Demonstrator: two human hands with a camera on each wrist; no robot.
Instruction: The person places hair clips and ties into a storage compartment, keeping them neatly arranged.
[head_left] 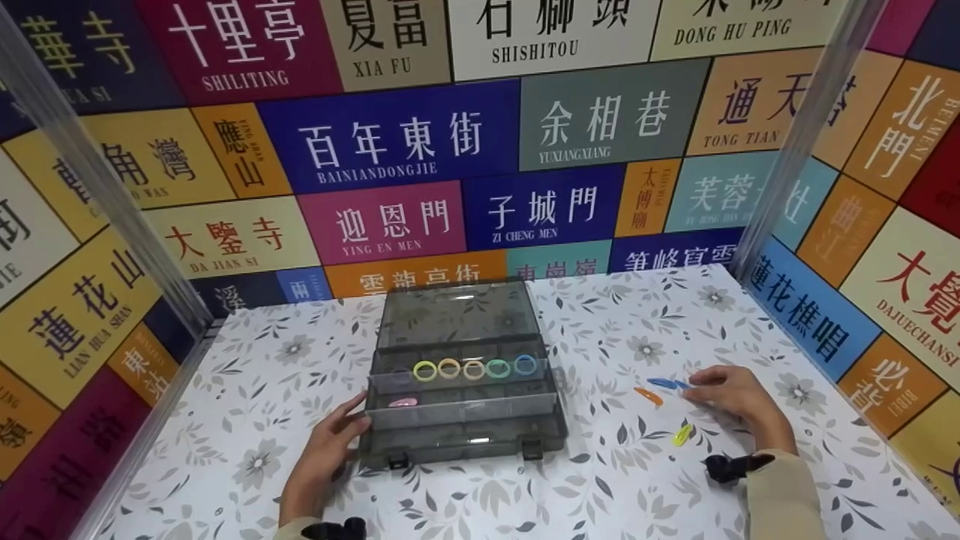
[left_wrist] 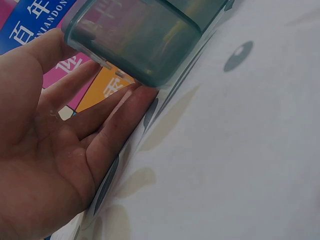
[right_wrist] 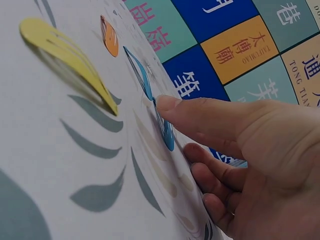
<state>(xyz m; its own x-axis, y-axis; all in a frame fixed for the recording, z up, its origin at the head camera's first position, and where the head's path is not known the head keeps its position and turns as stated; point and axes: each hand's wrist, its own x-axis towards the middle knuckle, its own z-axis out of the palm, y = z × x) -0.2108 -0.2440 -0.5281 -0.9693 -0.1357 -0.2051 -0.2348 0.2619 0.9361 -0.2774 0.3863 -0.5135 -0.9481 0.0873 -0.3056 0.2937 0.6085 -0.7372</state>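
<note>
Floral tablecloth [head_left: 615, 480]; left hand [head_left: 322, 457] flat against organizer box [head_left: 465, 442], right hand [head_left: 739, 397] fingering blue clip [head_left: 664, 383].

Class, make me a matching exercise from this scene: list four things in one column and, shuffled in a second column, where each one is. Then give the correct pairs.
Things
1. left hand
2. row of coloured rings
3. yellow hair clip
4. pink hair clip

Places
A. inside a front compartment of the organiser box
B. on the tablecloth, nearest the right wrist
C. against the box's left side
D. in the box's middle tier

Pairs: 1-C, 2-D, 3-B, 4-A
</note>
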